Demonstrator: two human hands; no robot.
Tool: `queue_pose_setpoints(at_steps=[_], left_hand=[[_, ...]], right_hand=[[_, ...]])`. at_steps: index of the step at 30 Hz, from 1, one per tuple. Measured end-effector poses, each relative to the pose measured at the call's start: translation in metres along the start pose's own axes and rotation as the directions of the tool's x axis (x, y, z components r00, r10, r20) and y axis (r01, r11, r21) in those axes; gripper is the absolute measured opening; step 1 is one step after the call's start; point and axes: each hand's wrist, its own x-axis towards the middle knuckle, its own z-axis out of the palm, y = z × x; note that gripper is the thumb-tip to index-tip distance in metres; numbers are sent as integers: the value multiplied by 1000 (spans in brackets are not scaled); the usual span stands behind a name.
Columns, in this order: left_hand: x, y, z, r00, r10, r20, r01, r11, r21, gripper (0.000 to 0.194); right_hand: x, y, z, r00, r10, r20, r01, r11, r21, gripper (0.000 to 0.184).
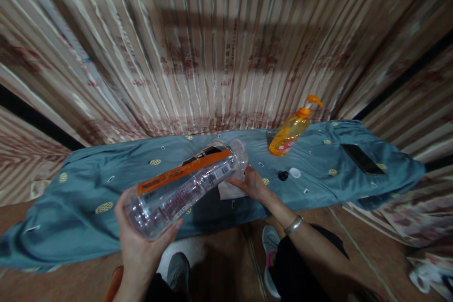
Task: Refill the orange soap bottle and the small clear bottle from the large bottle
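Note:
A large clear plastic bottle (pixel 198 191) with an orange and black label is tilted above the blue cloth, its base low on the left and its narrower end up to the right. My left hand (pixel 141 240) is wrapped around the base. At the other end, a clear, cup-like plastic part (pixel 241 152) surrounds or adjoins the bottle's tip; I cannot tell whether it is separate. My right hand (pixel 253 183) has its fingers closed around that end. Beneath it lies a white sheet or packet (pixel 230 192), partly hidden. A small black cap (pixel 283 175) and a white round lid (pixel 295 172) lie to the right.
A pump bottle (pixel 288 132) of orange liquid stands tilted-looking near the cloth's back edge. Further right lies a dark phone-like slab (pixel 364 159). The patterned blue cloth (pixel 88 174) covers a long narrow surface. Behind it hangs a striped curtain (pixel 219 56).

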Motion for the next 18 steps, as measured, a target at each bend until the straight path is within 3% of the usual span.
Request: queue_pose_setpoints(at_steps=[5, 12, 18], left_hand=[[3, -11, -5, 999, 38, 31, -39, 999, 26, 92], [-4, 8, 4, 1000, 0, -23, 0, 1000, -7, 89], [-6, 10, 8, 999, -6, -38, 4, 999, -40, 86]], right_hand=[[0, 2, 0, 1000, -6, 6, 6, 1000, 14, 60], [1, 3, 0, 1000, -19, 7, 19, 1000, -10, 57], [0, 5, 2, 1000, -13, 0, 13, 1000, 13, 52]])
